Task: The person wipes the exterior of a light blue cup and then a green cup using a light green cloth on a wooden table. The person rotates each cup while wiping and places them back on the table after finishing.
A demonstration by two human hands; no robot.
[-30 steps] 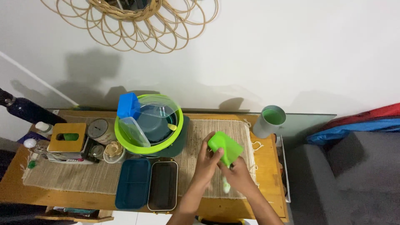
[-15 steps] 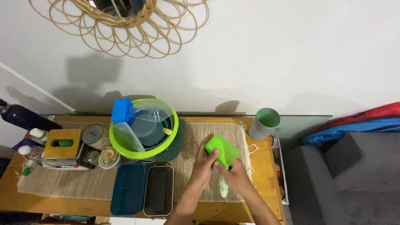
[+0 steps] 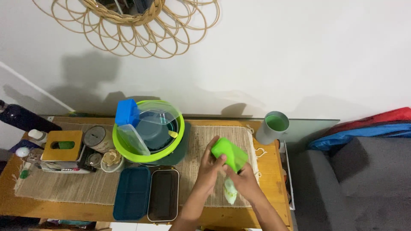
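Both hands are on a green cup (image 3: 230,153), held tipped on its side just above the mat (image 3: 201,141). The left hand (image 3: 212,164) grips it from the left with fingers wrapped round the body, and the right hand (image 3: 245,182) comes in from below, closed on a pale cloth (image 3: 230,191) that touches the cup and hangs down a bit.

Everything sits on a wooden table (image 3: 272,169) pushed against a white wall (image 3: 274,55). Left of the hands there's a blue tray (image 3: 132,192) and a dark tray (image 3: 164,194) side by side at the front edge. Behind them is a green bowl (image 3: 147,152) piled with lids and containers, a blue box (image 3: 126,113) leaning on its rim. A grey cup (image 3: 274,126) with a green inside stands at the back right corner, well apart from the hands. Far left is a wooden box (image 3: 64,144) plus small jars. A rattan decoration (image 3: 128,25) hangs on the wall, and a grey sofa (image 3: 355,184) sits to the right.
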